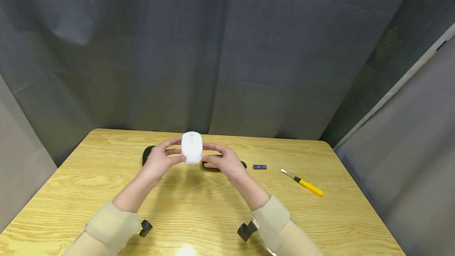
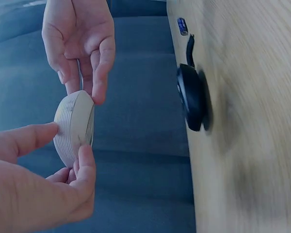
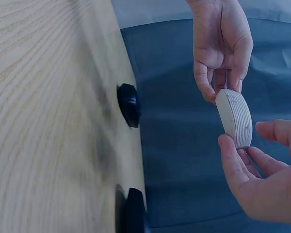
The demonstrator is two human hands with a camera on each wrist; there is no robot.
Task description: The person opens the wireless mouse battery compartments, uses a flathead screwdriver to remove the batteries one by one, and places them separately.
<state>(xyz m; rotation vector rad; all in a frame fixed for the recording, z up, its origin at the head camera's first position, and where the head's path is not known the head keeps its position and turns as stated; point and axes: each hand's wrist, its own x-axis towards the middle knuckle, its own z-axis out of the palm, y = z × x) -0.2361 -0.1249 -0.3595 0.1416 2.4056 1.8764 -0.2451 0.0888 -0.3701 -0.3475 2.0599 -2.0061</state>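
Both hands hold a white computer mouse up in front of the person, its button side facing the head camera. My left hand grips the left edge between thumb and fingers. From the opposite side, my right hand pinches the right edge with thumb and fingers. Ribbed sides show on the mouse in the left wrist view. Behind the left hand a black rounded object is partly hidden. Another black object, also partly covered, lies behind the right hand.
The wooden table lies below the hands. To the right are a small purple battery and a screwdriver with a yellow handle. A narrow black piece lies between battery and black object. Dark curtains hang behind the table.
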